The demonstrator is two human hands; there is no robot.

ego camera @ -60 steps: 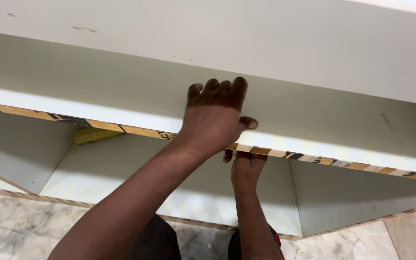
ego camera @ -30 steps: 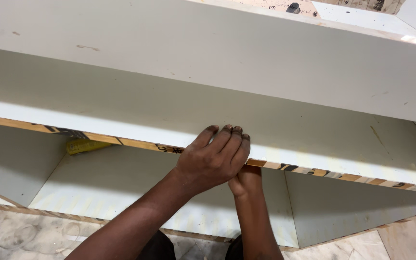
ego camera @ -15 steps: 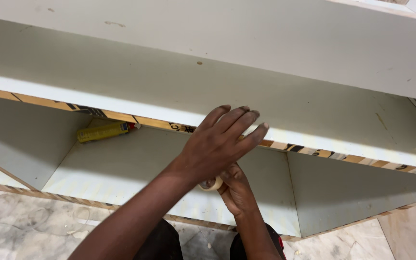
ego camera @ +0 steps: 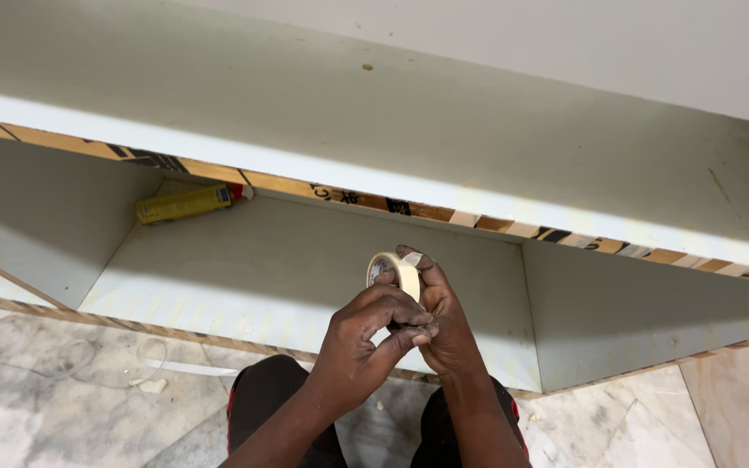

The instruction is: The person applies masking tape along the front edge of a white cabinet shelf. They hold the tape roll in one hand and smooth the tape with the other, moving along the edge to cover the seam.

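picking at the tape roll (ego camera: pixel 394 270): right hand (ego camera: pixel 444 322) gripped it; left hand (ego camera: pixel 366 334) fingertips pinched its loose end; we judged slow peeling best.

Soft even light, sharp focus

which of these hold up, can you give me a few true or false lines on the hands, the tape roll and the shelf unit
1. Both hands are on the roll of tape. True: the right hand holds it and the left hand pinches at its lower edge.
2. The yellow tube lies on the marble floor. False: it lies inside the white shelf unit, at the back left.
3. The roll is flat on the shelf. False: it is held up in the air, on edge.
4. The front edge strip of the upper board shows brown and dark patches. True.
5. The left hand presses on the upper board. False: it is at the roll.
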